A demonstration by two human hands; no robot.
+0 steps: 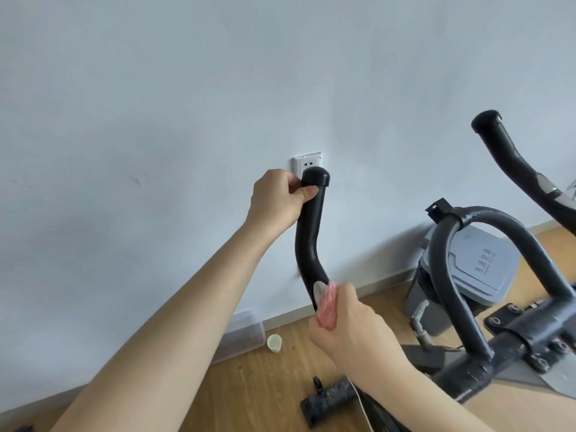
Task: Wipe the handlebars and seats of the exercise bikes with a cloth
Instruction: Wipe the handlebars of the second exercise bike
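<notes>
A black foam-covered handlebar (308, 232) of an exercise bike rises in the middle of the view, ending in a round cap near a wall socket. My left hand (279, 201) grips it just below the cap. Lower down, my right hand (346, 322) presses a pink cloth (328, 307) around the bar beside a silver sensor pad (318, 291). The other handlebar (511, 157) curves up at the right, and a looped centre bar (486, 226) sits between them. No seat is in view.
A grey lidded bin (467, 269) stands against the wall behind the bike. A paper cup (274, 343) and a clear plastic box (240, 335) sit on the wooden floor by the skirting. The bike's black foot bar (330, 400) lies below, with a white cable beside it.
</notes>
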